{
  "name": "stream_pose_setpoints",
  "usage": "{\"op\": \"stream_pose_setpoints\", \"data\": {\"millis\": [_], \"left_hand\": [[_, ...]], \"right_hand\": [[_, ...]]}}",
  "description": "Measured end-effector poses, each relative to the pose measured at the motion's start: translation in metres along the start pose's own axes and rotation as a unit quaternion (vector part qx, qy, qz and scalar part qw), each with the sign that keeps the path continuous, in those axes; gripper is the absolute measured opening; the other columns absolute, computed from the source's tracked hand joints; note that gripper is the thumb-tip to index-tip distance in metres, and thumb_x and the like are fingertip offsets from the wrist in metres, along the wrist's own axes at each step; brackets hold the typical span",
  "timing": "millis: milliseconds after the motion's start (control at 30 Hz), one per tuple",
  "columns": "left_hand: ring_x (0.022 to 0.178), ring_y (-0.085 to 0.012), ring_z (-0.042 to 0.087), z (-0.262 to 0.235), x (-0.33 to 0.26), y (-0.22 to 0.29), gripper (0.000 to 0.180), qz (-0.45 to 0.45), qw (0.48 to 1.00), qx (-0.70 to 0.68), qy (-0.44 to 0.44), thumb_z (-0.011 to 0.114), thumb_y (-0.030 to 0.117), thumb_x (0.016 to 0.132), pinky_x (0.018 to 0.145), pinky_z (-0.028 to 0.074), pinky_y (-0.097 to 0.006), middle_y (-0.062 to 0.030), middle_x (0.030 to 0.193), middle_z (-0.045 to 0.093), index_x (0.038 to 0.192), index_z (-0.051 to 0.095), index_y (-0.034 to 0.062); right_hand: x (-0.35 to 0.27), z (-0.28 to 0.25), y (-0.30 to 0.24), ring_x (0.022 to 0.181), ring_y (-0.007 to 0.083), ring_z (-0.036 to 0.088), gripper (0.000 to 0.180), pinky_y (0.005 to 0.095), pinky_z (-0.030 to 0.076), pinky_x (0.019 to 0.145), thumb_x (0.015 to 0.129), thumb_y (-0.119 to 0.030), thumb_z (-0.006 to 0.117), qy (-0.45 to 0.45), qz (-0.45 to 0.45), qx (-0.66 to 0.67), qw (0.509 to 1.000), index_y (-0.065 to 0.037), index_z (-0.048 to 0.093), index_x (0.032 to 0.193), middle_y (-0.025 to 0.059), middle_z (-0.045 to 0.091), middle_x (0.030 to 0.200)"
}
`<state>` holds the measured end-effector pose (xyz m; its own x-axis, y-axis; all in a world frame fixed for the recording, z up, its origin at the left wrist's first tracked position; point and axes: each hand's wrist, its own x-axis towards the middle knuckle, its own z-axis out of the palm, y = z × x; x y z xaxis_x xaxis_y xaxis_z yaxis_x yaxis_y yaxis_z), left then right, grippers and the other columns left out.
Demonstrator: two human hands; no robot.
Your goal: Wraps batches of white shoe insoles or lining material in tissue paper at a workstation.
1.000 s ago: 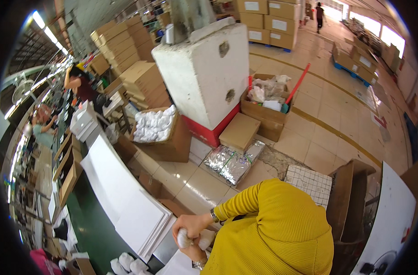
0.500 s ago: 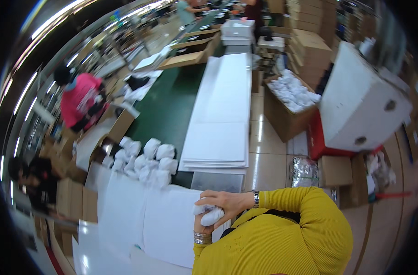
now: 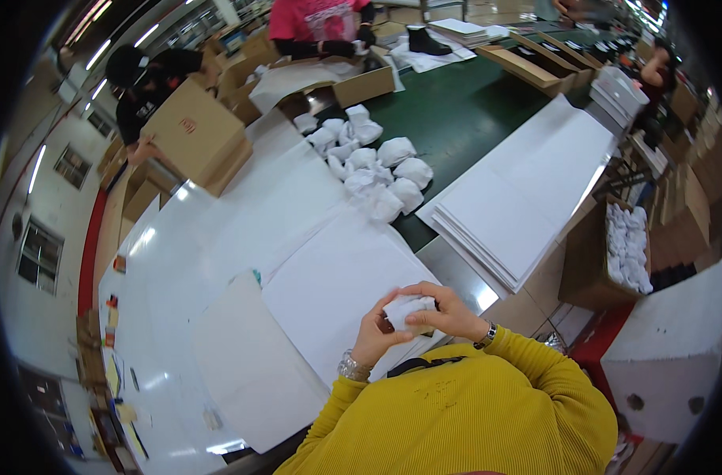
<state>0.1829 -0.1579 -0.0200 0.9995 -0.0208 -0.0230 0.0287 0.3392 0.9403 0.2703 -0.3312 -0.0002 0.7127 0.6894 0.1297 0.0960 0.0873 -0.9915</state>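
Note:
Between my two hands is a crumpled ball of white paper (image 3: 407, 312), close in front of my body. My left hand (image 3: 374, 332) cups it from the left with bent fingers. From the right, my right hand (image 3: 448, 313) wraps over it, the thumb pressed on its near side. Under my hands lies a stack of large white paper sheets (image 3: 329, 285). Beyond it sits a heap of similar white paper balls (image 3: 377, 176), at the edge of the green conveyor belt (image 3: 452, 107).
A long stack of white sheets (image 3: 527, 186) lies to the right of the belt. Further right stands a carton of white paper balls (image 3: 586, 261). At far left a person holds a brown box (image 3: 195, 134); another in pink works behind an open carton (image 3: 366, 87).
The view has swung left, bringing more of the white table into sight. My hands have shifted round the paper ball, which now shows between the fingers of both.

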Motion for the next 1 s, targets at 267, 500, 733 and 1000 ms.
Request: {"op": "stream_pose_setpoints", "data": {"millis": [267,500,733,1000], "left_hand": [[0.083,-0.0219,0.066,-0.02,-0.023,-0.054,0.034,-0.138,0.985,-0.012,0.103,0.061,0.007,0.087,0.06,0.06,-0.036,-0.0155,0.099,0.063,0.116,0.053,-0.0082],[0.099,-0.0194,0.06,-0.057,-0.039,-0.04,0.061,-0.026,0.967,0.01,0.255,0.058,0.005,0.087,0.074,0.056,-0.033,-0.0158,0.135,0.045,0.141,0.03,0.0038],[0.115,-0.0302,0.052,-0.185,-0.14,-0.023,0.054,-0.043,0.78,0.377,0.497,0.067,0.011,0.08,0.092,0.045,-0.041,-0.0188,0.13,0.05,0.129,0.048,0.0011],[0.139,-0.0361,0.017,-0.266,-0.257,-0.044,0.073,-0.23,0.576,0.624,0.475,0.06,0.048,0.083,0.11,0.01,-0.055,-0.0186,0.149,0.024,0.139,0.037,0.0075]], "right_hand": [[0.007,0.023,0.062,0.075,0.024,0.065,0.022,0.0306,0.051,0.067,0.085,-0.02,0.061,-0.068,0.036,-0.17,0.982,-0.001,0.062,0.096,0.0162,0.066,0.083],[0.072,-0.028,0.047,0.09,0.0202,0.056,0.039,0.03,0.047,0.077,0.089,-0.035,0.059,0.122,0.128,0.154,0.972,-0.011,0.053,0.119,0.0082,0.059,0.102],[0.024,0.015,0.08,0.097,0.0316,0.051,0.081,0.0391,0.045,0.08,0.064,-0.041,0.079,-0.202,0.082,-0.524,0.823,-0.017,0.044,0.133,0.013,0.05,0.105],[-0.003,0.034,0.096,0.096,0.0324,0.052,0.074,0.0406,0.045,0.082,0.057,-0.015,0.081,-0.135,0.072,-0.502,0.852,-0.008,0.049,0.124,0.0151,0.052,0.101]]}}
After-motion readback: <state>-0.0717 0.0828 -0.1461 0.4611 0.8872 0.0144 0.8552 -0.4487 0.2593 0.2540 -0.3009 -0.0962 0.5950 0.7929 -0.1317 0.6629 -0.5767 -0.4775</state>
